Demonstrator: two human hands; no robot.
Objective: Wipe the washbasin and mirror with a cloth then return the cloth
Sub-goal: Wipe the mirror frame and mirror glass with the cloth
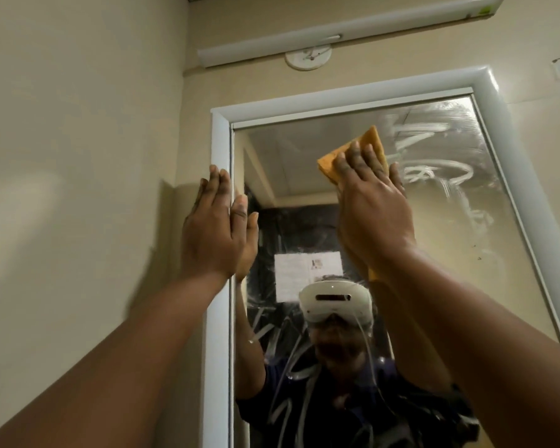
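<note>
No brand or readable writing shows anywhere; the white sheet of paper [307,274] reflected in the mirror [434,253] carries print too small and blurred to make out.

The mirror is a tall upright pane in a white frame [219,318], its long axis vertical, its lower part cut off by the bottom edge of the view. The orange cloth [374,142] lies flat against the glass in the upper middle of the mirror, its long axis tilted, with one corner pointing up and slightly right toward the top of the frame. Most of the cloth is hidden under the right hand [374,208], which is spread open with the palm and fingers pressing the cloth to the glass; a strip of orange also shows below the wrist.

The left hand [212,227] is flat and open, empty, resting on the left side of the frame with fingers pointing up, touching the frame and the wall [78,124] beside it.

Right of the cloth the glass is covered in smeary white streaks [434,169]; more streaks cross the lower glass. The reflection shows a person wearing a white headset [333,302]. Above the mirror hangs a long white light fitting [337,30], cut off at the top right. The washbasin is out of view.
</note>
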